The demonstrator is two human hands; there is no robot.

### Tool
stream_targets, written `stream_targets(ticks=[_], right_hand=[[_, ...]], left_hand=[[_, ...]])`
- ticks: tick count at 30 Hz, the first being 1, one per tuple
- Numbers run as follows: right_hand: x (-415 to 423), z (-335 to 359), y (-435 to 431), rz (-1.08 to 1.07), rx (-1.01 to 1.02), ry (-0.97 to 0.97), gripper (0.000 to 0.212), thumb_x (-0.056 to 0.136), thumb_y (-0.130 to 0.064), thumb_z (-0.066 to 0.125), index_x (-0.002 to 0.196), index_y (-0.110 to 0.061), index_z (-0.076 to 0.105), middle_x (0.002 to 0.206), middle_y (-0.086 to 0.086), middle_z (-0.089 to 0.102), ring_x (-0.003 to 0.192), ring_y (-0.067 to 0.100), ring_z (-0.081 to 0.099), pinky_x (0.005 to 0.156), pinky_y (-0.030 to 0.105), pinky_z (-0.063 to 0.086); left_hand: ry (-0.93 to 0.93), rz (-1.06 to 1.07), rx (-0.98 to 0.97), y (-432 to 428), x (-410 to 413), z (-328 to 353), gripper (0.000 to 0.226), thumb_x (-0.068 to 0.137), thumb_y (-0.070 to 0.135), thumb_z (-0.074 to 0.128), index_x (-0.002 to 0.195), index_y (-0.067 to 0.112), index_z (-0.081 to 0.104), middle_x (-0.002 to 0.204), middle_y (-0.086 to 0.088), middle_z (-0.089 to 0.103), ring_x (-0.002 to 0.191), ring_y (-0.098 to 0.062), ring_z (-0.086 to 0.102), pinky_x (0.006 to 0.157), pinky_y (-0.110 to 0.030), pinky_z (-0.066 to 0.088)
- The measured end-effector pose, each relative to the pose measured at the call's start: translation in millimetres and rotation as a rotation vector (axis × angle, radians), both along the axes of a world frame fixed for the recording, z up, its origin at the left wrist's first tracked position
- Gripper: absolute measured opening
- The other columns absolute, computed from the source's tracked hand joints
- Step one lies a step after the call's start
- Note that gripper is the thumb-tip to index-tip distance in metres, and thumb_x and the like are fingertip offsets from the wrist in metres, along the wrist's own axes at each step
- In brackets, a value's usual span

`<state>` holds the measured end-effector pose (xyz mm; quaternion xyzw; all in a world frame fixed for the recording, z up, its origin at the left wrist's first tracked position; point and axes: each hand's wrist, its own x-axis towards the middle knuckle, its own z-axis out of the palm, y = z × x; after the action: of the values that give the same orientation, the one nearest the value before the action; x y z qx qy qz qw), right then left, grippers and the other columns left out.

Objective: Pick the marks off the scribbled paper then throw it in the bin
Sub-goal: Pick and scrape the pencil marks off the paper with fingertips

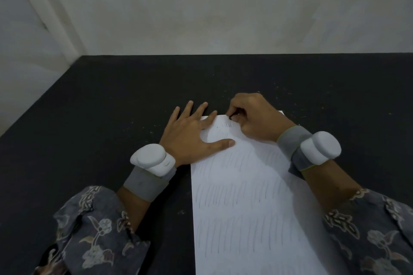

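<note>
A white sheet of paper (241, 203) lies on the black table, covered with rows of faint pencil strokes. Darker marks (225, 124) sit near its far edge. My left hand (192, 134) lies flat with spread fingers; its thumb and index finger press the paper's far left corner. My right hand (254, 118) is curled at the far edge of the sheet, its fingertips pinching a small dark object (232, 115) against the paper. That object is mostly hidden by the fingers. No bin is in view.
The black table (111, 118) reaches a pale wall (223, 18) at the back and has an edge at the left. Small light specks are scattered on it. White devices on grey bands sit on both wrists.
</note>
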<state>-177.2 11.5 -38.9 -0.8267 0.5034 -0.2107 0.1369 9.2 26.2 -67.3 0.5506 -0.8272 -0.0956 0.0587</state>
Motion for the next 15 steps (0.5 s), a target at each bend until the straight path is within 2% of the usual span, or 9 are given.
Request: stream_targets(ticks=[4,7,10,15], right_hand=[[-4.2,0.7,-1.1,-0.035,-0.021,-0.016,0.017,0.084,0.007,0.058,0.086,-0.008,0.066,0.089,-0.001,0.056,0.083,0.016,0.057,0.074,0.024,0.051],[9.4,-1.7,3.2,0.043,-0.041,-0.006,0.016,0.082,0.007,0.060,0.086,-0.007,0.067,0.087,-0.002,0.055,0.080,0.015,0.055,0.070,0.024,0.049],[2.3,-1.5,-0.6,0.016,-0.023,0.008,0.015,0.083,0.006,0.061,0.087,-0.007,0.067,0.089,-0.001,0.057,0.083,0.015,0.056,0.073,0.027,0.051],[-7.5,0.6,-3.9,-0.068,-0.015,-0.016,0.016,0.084,0.007,0.060,0.088,-0.007,0.066,0.090,0.000,0.057,0.083,0.015,0.056,0.070,0.015,0.046]], left_hand=[[-0.013,0.006,0.003,-0.9,-0.6,0.9,0.106,0.061,0.092,0.019,0.152,0.036,0.018,0.162,0.008,0.005,0.149,-0.020,-0.004,0.119,-0.043,-0.006],[-0.004,-0.004,-0.001,-0.7,-0.9,0.2,0.109,0.059,0.094,0.017,0.151,0.037,0.019,0.162,0.007,0.006,0.149,-0.020,-0.003,0.119,-0.044,-0.005],[0.006,0.003,-0.009,0.0,0.0,-0.1,0.112,0.055,0.094,0.013,0.151,0.036,0.021,0.162,0.008,0.007,0.149,-0.020,-0.003,0.119,-0.043,-0.005],[-0.006,0.010,0.010,-0.5,-1.1,1.9,0.102,0.064,0.088,0.022,0.151,0.035,0.020,0.162,0.008,0.006,0.149,-0.020,-0.004,0.119,-0.043,-0.005]])
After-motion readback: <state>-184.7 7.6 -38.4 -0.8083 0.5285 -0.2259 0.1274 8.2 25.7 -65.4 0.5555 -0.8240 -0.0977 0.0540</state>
